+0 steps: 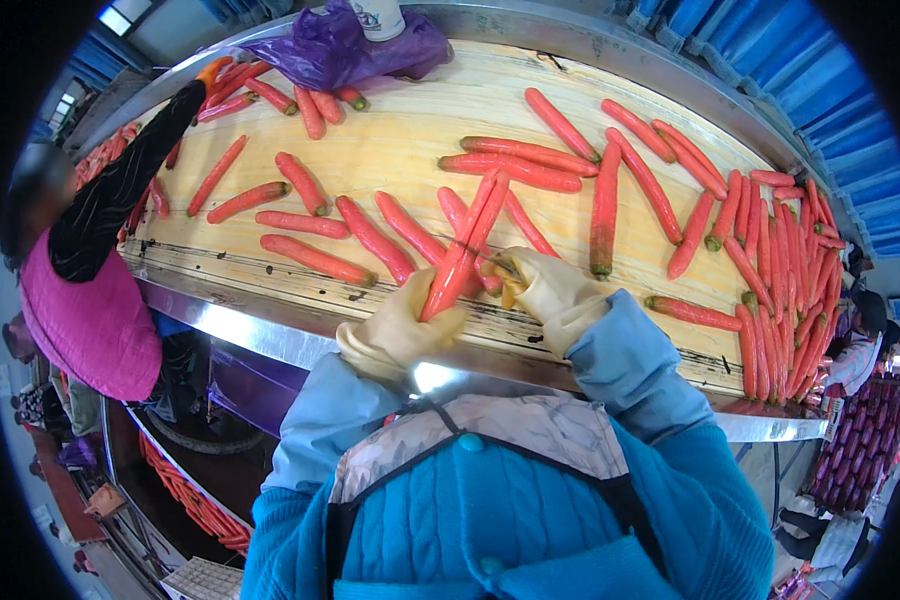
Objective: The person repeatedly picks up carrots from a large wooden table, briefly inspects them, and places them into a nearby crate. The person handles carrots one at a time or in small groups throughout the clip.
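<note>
In a pale rubber glove, my left hand (399, 324) grips the lower end of a long red carrot (456, 271) that tilts away over the table. The carrot has a lengthwise line along it and its far end looks forked; I cannot tell whether it is one split carrot or two side by side. My right hand (553, 298), gloved alike, is shut on a small knife (487, 259). Its thin blade lies across the middle of the held carrot. Loose carrots (379, 238) lie just left of my hands, and one upright carrot (604, 210) lies to the right.
A wooden tabletop (405, 124) with a metal edge (232, 322) stands before me. Carrots (787, 262) are piled at the right end. A purple plastic bag (322, 49) and white cup (379, 19) sit at the back. A co-worker (90, 300) reaches over the left side.
</note>
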Demonstrator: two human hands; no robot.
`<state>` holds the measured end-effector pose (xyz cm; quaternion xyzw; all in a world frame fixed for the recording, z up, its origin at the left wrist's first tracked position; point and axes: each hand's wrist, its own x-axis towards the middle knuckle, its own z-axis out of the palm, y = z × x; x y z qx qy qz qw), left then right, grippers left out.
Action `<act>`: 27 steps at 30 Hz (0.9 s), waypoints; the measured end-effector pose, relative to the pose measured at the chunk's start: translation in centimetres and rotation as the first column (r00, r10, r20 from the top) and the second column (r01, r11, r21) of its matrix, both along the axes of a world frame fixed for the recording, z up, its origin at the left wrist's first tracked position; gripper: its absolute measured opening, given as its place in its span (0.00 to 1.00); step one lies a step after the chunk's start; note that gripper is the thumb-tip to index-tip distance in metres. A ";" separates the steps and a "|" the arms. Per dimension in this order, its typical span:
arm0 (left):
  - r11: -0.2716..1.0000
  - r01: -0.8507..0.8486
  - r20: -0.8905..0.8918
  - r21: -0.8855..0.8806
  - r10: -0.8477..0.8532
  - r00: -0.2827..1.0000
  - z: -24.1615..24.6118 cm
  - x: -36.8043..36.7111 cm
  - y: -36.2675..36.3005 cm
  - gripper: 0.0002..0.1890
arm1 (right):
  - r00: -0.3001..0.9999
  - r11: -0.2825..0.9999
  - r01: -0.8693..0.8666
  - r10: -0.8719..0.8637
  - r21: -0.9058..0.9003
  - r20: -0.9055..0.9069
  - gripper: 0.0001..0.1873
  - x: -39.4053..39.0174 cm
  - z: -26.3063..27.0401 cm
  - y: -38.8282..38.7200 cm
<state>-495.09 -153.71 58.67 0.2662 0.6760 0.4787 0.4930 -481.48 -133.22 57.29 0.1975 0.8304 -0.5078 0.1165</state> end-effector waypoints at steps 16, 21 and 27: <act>0.812 0.556 -0.526 0.177 -0.399 0.751 1.7 -4.4 -1.9 0.23 | 0.817 0.554 0.208 -0.552 -0.806 -0.169 0.33 -7.4 3.0 -3.6; 0.975 -0.135 0.403 0.178 0.053 0.914 1.2 -12.7 -8.2 0.26 | 0.593 0.520 0.474 -0.785 -0.710 -0.179 0.27 -7.9 3.1 -2.8; 0.602 -0.793 0.533 -0.095 0.703 0.470 -1.3 -29.9 -14.5 0.18 | 0.516 0.403 0.439 -0.845 -0.803 -0.142 0.31 -5.8 1.3 -0.6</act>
